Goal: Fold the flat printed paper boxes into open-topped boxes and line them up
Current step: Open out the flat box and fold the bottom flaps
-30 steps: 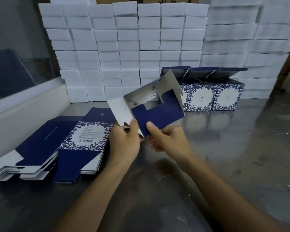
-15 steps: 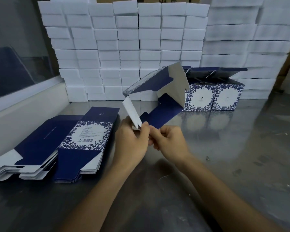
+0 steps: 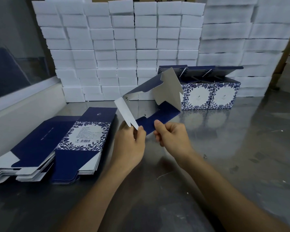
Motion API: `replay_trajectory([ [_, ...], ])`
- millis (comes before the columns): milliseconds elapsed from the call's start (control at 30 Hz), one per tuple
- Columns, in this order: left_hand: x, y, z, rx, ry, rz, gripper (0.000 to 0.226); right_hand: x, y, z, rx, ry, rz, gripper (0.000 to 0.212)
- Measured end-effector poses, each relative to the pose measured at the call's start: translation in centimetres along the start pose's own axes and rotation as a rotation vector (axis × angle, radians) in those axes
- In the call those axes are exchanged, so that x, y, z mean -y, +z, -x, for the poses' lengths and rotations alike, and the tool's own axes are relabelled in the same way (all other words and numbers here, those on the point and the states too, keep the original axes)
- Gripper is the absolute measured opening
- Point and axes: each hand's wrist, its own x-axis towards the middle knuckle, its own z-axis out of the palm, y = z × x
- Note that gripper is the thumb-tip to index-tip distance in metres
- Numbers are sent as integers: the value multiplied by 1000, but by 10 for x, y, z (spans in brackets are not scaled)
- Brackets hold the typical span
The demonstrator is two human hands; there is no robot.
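Half-folded box (image 3: 159, 104): thin printed card, matt navy outside, plain matt white inside, pinched by bare left hand (image 3: 130, 144) and right hand (image 3: 172, 136). Flat box stacks (image 3: 60, 144) and folded boxes (image 3: 209, 94): same card, navy with blue-and-white leaf print, low sheen. Table (image 3: 224, 156): smooth grey metal, glossy and reflective, lightly scuffed and flecked; white blocks (image 3: 124, 47) behind: matt, slightly rough, foam-like.
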Motion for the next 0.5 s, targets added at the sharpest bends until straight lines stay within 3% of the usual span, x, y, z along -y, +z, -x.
replay_trajectory([
  [500,5,-3,-1,23,43,24,23,-1,-9,-2,-89,25,-109,50],
])
